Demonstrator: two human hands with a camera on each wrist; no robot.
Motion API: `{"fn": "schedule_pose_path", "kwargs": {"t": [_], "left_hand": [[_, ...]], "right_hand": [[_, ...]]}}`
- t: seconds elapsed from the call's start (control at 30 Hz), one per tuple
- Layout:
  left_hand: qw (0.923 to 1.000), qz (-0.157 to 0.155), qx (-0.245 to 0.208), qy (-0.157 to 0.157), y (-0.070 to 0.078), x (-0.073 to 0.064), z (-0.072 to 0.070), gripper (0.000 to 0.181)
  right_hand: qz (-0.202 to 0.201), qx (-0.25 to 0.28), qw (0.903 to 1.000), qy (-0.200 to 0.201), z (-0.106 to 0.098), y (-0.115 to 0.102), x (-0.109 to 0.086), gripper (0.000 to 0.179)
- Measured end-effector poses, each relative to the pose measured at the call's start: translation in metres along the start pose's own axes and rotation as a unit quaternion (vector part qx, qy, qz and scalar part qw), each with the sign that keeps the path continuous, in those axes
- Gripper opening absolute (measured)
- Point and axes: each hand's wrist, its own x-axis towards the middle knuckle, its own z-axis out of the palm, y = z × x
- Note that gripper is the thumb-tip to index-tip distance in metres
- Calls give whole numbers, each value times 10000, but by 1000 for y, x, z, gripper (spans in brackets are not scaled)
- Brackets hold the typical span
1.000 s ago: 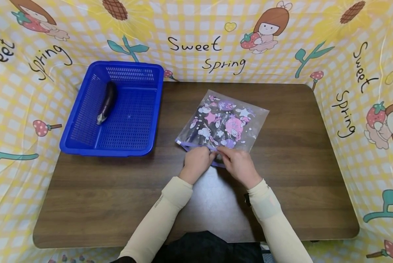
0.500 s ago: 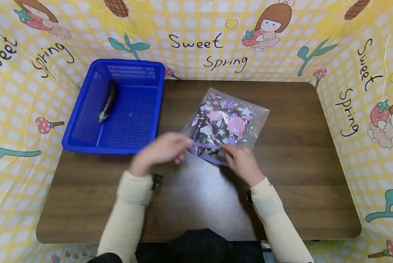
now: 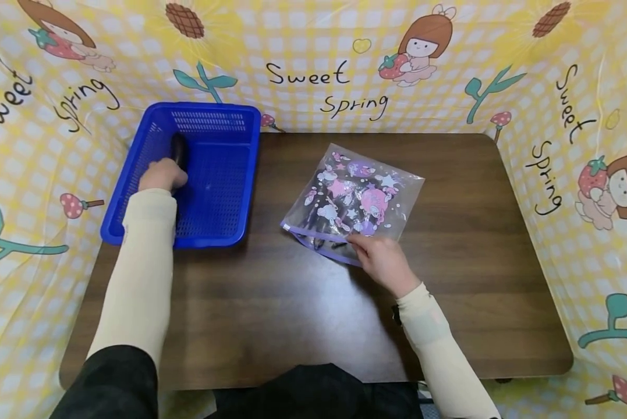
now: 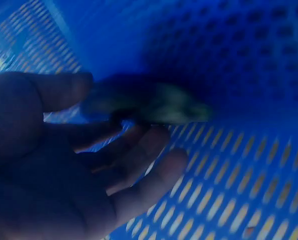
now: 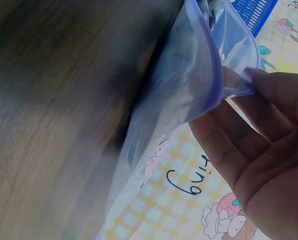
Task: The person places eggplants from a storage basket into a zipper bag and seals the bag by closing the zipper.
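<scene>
My left hand reaches into the blue basket and holds a dark eggplant by its lower half. In the left wrist view, the thumb lies on one side of the eggplant and the fingers curve along the other; that view is dark and blurred. A clear zip bag printed with pink stars and clouds lies slanted on the table, its purple-edged mouth towards me. My right hand pinches the rim between thumb and forefinger. The right wrist view shows the bag's mouth parted, other fingers beneath.
The brown wooden table carries the basket at back left and the bag right of centre. A yellow checked cloth with cartoon prints stands around the back and sides. The basket's raised walls surround my left hand.
My left hand has let go of the bag's rim and moved left into the basket, onto the eggplant. My right hand keeps its pinch on the rim in nearly the same spot.
</scene>
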Motion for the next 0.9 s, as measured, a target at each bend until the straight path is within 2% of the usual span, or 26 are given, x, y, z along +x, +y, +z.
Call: {"fn": "schedule_pose_path", "kwargs": {"t": [0.1, 0.23, 0.3, 0.37, 0.47, 0.53, 0.6, 0.7, 0.9], "left_hand": [[9999, 48, 55, -89, -4, 13, 15, 58], [9995, 183, -84, -250, -3, 18, 22, 41], [9985, 231, -341, -360, -6, 17, 23, 35], [9947, 240, -888, -452, -9, 14, 23, 29], [9832, 247, -1729, -522, -11, 13, 17, 32], [9738, 355, -2207, -408, -8, 11, 12, 34], [9666, 511, -2495, -287, -4, 6, 5, 35], [9542, 750, -2891, -146, 3, -7, -3, 38], [9264, 1264, -3547, -68, 17, -49, -12, 49]], "right_hand": [[28, 30, 10000, -27, 1, 0, -2, 18], [146, 35, 9998, -96, 2, 0, -5, 18], [173, 49, 9997, -137, 3, 1, -6, 17], [144, 49, 9997, -174, 4, 1, -6, 17], [78, 89, 9997, -197, 5, 2, -4, 17], [76, 87, 9997, -203, 5, 2, -2, 18], [107, 109, 9997, -202, 4, 1, -2, 18], [137, 76, 9996, -228, 4, 1, -1, 18], [49, -20, 9998, -167, 4, 1, 1, 18]]}}
